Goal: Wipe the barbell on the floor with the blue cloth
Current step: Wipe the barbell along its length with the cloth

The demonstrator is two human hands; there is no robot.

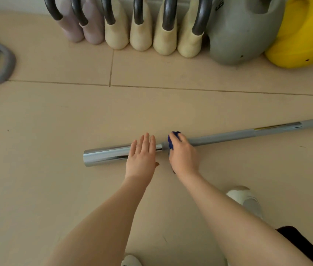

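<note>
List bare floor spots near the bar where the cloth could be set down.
Free: beige tiled floor between the chrome-and-grey barbell and the row of kettlebells; also left of the bar's chrome sleeve end. Crowded: near side, with forearms and white shoe.

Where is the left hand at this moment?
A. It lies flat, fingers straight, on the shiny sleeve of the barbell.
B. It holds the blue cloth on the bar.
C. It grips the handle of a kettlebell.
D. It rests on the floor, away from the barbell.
A: the left hand lies flat with straight fingers on the chrome sleeve of the barbell, while the right hand holds the blue cloth round the bar.
</note>
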